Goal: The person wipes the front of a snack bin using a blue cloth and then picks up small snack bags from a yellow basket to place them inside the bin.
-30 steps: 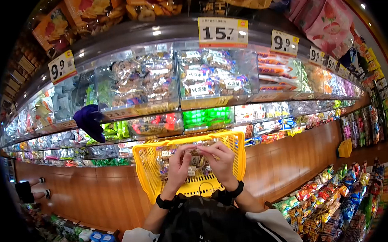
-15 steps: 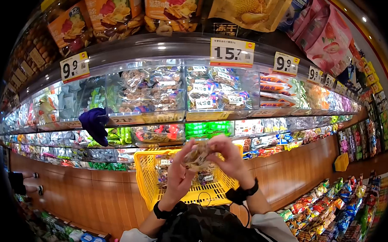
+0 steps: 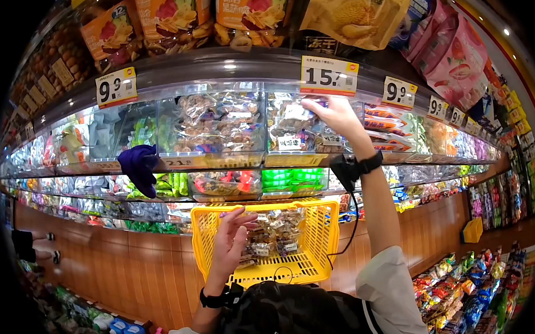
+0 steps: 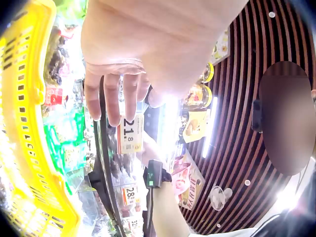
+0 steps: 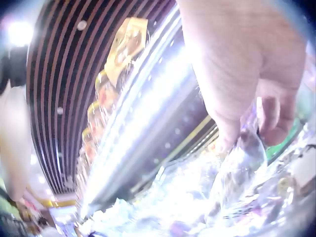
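Note:
My right hand (image 3: pixel 336 117) reaches into a clear shelf bin below the 15.7 price tag. In the right wrist view its thumb and fingers pinch the crinkled top of a clear plastic snack packet (image 5: pixel 242 160), among other shiny packets. My left hand (image 3: pixel 231 244) is held over the left side of a yellow shopping basket (image 3: pixel 326 259), its fingers loosely extended and holding nothing. Several clear packets of brown snacks (image 3: pixel 277 227) lie in the basket. From the left wrist, the fingers (image 4: pixel 113 98) appear straight, with the basket beside them.
A purple cloth-like thing (image 3: pixel 139 168) hangs at the shelf front on the left. Orange snack bags (image 3: pixel 172 19) line the upper shelf. Behind on the right stands a display of colourful packets (image 3: pixel 465 295). Another person's legs (image 3: pixel 34 246) show at far left.
Both hands held a snack packet above the basket; it has left them. My right hand has moved up and forward into the bin, while the left has lowered, with fingers relaxed.

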Tool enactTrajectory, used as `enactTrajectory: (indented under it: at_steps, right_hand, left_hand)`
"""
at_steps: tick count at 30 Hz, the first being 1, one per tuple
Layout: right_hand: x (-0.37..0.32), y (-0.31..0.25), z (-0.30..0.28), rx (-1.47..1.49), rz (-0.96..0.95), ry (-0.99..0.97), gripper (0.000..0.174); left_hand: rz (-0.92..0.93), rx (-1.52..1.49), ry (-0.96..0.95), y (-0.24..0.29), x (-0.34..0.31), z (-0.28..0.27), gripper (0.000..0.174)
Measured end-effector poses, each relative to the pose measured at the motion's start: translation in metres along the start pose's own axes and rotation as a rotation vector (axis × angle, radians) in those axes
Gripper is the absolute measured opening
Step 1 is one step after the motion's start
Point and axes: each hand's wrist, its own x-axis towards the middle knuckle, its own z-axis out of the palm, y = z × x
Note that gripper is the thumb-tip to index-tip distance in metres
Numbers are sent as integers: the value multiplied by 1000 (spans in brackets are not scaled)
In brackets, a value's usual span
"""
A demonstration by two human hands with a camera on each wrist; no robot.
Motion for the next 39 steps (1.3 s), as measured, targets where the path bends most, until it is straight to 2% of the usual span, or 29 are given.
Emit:
enactTrajectory:
  at_steps: [3,5,7,9,10,11,13,15,17,19,20,21,23,24,25,27,28,29,31,33,35,36,38,39]
  right_hand:
    - [7,2,13,-110,-25,-79,33]
    - [5,0,13,-230,-102,-112,31]
    - [-1,3,17,-153,-139,-83,30]
    - [-14,-2,16,-147,-343,16,25]
    - [-22,-15,17,-289,-465,164,22]
    - [-39,-29,14,-256,-410,171,21]
    - [-73,-63,10,65,-313,-12,22]
    - [-121,-56,15,266,-199,-463,24]
    - [-142,-66,39,579,-278,-1000,25]
    - [-171,-31,77,491,-37,-1207,28]
    - [-185,1,104,358,51,-1128,31]
    - [-198,34,132,223,134,-1044,34]
    - [-234,95,182,-141,329,-944,40]
    - [-261,133,210,-242,327,-957,45]
    - [-289,170,235,-343,323,-967,50]
    - [-316,191,258,-469,517,-941,49]
    - [-332,210,267,-415,488,-902,57]
    - [-340,213,274,-406,489,-898,57]
    - [-350,219,285,-432,593,-558,59]
    - [-354,232,295,-344,635,-501,63]
    - [-360,242,304,-272,709,-217,61]
    - [-358,241,299,-264,711,-216,61]
    - [-353,242,289,-98,846,-381,48]
    - [-352,240,287,-88,845,-384,48]
  left_hand:
    - [27,-15,39,-2,-6,-12,37]
    - [-65,83,24,3,-11,-32,33]
    - [-92,84,46,-1,-16,-59,30]
    - [-53,157,216,-8,-21,-85,25]
    - [-70,155,218,-10,-24,-95,25]
    - [-73,154,294,-11,-27,-104,24]
    - [-85,158,383,-14,-35,-118,23]
    - [-161,255,323,-22,-42,-128,24]
    - [-212,291,300,-36,-50,-129,24]
    - [-231,366,302,-46,-56,-123,25]
    - [-190,464,339,-65,-64,-130,33]
    - [-196,464,338,-76,-69,-129,33]
    - [-79,1089,465,-94,-79,-130,51]
    - [-95,1223,439,-111,-86,-135,63]
    - [-96,1228,438,-129,-92,-137,63]
    - [-374,659,368,-148,-98,-135,65]
    - [-388,634,448,-134,-91,-120,59]
    - [-387,642,444,-137,-91,-122,59]
    - [-340,654,465,-149,-93,-127,47]
    - [-353,663,478,-153,-93,-128,44]
    - [-369,674,486,-151,-93,-127,42]
    - [-361,654,480,-149,-91,-126,43]
    - [-353,644,474,-145,-90,-122,44]
    - [-347,613,475,-145,-90,-121,44]
